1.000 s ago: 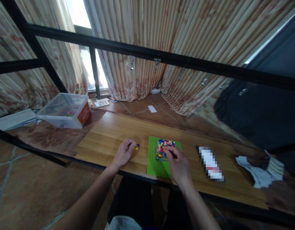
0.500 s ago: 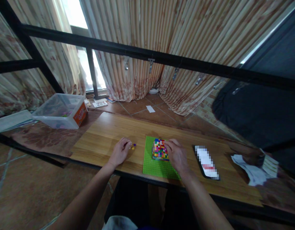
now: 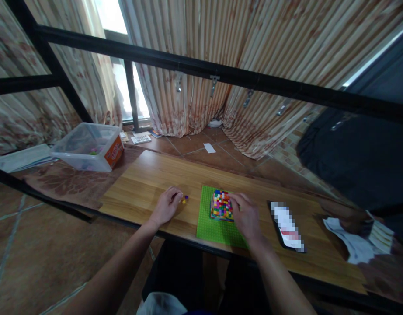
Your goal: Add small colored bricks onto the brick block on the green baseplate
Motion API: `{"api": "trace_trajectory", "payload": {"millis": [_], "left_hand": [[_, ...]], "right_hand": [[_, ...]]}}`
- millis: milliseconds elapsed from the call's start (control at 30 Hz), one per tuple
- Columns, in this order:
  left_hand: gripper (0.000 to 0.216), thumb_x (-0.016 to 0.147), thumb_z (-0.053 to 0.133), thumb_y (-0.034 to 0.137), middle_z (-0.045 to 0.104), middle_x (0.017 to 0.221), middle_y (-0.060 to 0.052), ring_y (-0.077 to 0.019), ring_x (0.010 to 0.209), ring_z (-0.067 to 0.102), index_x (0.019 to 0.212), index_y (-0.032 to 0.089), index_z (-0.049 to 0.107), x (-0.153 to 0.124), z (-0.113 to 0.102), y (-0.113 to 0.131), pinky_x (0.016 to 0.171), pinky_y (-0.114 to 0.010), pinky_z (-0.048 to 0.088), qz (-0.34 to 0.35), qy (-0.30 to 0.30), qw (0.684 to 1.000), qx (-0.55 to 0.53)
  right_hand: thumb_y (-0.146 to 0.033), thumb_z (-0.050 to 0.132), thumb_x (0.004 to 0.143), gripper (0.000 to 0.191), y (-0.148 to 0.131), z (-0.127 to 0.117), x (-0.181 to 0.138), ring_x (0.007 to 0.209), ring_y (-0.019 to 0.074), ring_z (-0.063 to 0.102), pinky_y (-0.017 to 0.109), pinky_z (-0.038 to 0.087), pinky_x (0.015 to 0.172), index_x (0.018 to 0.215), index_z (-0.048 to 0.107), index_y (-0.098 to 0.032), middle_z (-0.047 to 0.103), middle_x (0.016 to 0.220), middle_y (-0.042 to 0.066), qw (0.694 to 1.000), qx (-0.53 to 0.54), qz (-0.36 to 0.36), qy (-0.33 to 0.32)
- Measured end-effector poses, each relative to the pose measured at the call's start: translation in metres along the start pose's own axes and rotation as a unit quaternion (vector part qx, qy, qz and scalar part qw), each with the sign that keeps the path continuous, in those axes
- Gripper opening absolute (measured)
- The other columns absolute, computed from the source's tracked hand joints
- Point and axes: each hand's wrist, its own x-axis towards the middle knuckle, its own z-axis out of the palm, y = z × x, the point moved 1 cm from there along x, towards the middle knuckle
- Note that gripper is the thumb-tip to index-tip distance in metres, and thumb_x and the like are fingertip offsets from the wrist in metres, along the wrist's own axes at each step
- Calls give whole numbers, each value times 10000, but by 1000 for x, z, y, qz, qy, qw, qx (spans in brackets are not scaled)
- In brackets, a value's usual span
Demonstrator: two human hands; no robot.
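A block of many small multicoloured toy bricks (image 3: 221, 205) stands on a green studded baseplate (image 3: 206, 229). At its right edge is my right hand (image 3: 247, 216), with thumb and fingertips pinched together over the top bricks; anything between them is too small to make out. My left hand (image 3: 166, 204) rests on the wooden table to the left of the baseplate, its fingers curled and closed. What that hand holds, if anything, is hidden. Just beyond its fingertips lie a few loose bricks (image 3: 184, 201), yellow and dark purple among them.
A phone (image 3: 287, 226) lies right of the baseplate, with crumpled paper (image 3: 347, 240) farther right on the wooden table (image 3: 149, 170). A clear plastic bin (image 3: 86, 148) containing some coloured pieces stands beyond the table's left end. A black metal rail (image 3: 188, 63) crosses above.
The view has shifted slightly, moving the scene a little to the right. Both hands keep nearly the same places, the right one still at the brick block's right edge.
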Motion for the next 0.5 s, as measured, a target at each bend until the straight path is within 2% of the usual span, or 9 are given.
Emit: {"api": "trace_trajectory", "payload": {"millis": [133,233,367,500], "left_hand": [[253,932,458,372,617,804,-34,-173,792,582,813,202,602,0,1,-2,758,-310,464,-2,-1,1000,-1],[254,931,462,375,618,806,-34,-172,787,584,814,200,604,0,1,-2,755,-309,462,-3,-1,1000,2],[261,933,456,377,614,804,-36,-174,787,582,813,196,601,0,1,-3,760,-314,459,-4,-2,1000,6],[267,934,450,380,609,794,-34,-172,777,577,808,197,598,0,1,-3,748,-312,459,-1,-3,1000,5]], "right_hand": [[-346,395,946,355,-1,-6,-2,1010,237,608,413,467,936,1002,720,-216,680,1049,102,998,-20,18,54],[-399,442,921,358,2,-5,3,1047,250,603,428,453,959,1036,708,-190,686,1077,120,995,-5,64,75],[-476,468,889,421,11,7,15,1044,264,623,433,454,950,1036,711,-164,702,1081,139,987,42,147,48],[-524,505,853,433,16,20,19,991,260,643,421,463,926,987,731,-180,726,1034,123,983,89,158,10]]}}
